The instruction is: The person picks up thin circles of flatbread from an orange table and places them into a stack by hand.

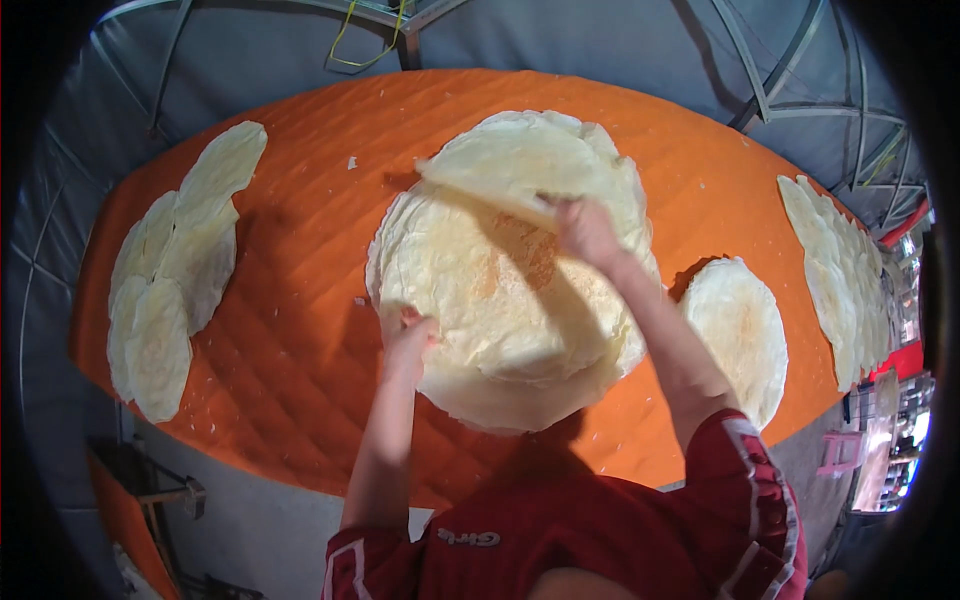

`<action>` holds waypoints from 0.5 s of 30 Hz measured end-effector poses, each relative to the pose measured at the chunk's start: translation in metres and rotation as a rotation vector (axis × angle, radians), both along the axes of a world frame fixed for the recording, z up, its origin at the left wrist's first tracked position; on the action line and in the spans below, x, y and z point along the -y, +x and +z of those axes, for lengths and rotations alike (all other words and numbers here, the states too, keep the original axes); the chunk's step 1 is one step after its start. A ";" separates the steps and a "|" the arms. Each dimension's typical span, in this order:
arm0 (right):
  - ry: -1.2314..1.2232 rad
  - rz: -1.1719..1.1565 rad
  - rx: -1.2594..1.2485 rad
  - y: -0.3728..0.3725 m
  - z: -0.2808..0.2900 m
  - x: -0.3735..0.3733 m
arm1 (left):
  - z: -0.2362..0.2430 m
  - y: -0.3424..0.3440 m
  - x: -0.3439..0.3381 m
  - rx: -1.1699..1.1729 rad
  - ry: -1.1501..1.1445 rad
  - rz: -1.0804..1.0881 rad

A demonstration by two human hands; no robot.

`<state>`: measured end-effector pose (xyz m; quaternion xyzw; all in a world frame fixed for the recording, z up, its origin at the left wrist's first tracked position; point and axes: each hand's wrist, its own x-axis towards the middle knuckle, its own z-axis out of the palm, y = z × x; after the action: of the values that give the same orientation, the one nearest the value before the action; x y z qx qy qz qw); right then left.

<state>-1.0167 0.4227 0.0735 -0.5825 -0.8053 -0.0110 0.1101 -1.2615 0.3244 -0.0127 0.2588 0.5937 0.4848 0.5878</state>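
Observation:
A tall pile of large, round, thin flatbreads (470, 350) lies in the middle of the orange cloth. The top flatbread (530, 165) is lifted on its near side and folded away from me. My right hand (585, 230) pinches its raised edge, and a shadow falls across the browned sheet below. At the left edge of the pile, my left hand (410, 338) is closed on a flatbread's rim; its fingertips are partly hidden. Both forearms reach in from the near side, in short red sleeves.
An orange quilted cloth (310, 300) covers the wide table, with small crumbs scattered on it. Overlapping flatbreads (160, 290) lie at the left, and more flatbreads (835, 280) at the far right. A smaller pile (738, 330) sits beside my right forearm. Metal frame bars (790, 60) stand behind.

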 end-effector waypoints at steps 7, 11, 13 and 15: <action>0.220 0.399 0.203 0.004 -0.050 0.080 | 0.001 0.007 0.035 0.473 -0.101 -0.062; -0.057 0.369 -0.030 -0.016 -0.053 0.112 | -0.008 0.007 0.046 0.435 -0.062 -0.220; -0.040 0.324 -0.029 -0.024 -0.063 0.121 | -0.008 0.008 0.042 0.564 0.106 -0.174; -0.011 0.295 -0.098 -0.034 -0.078 0.139 | -0.002 0.012 0.042 0.638 0.127 -0.191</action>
<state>-1.0505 0.2838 -0.0042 -0.4584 -0.8758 0.0383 0.1464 -1.2492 0.2827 -0.0147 0.1845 0.3216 0.5202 0.7693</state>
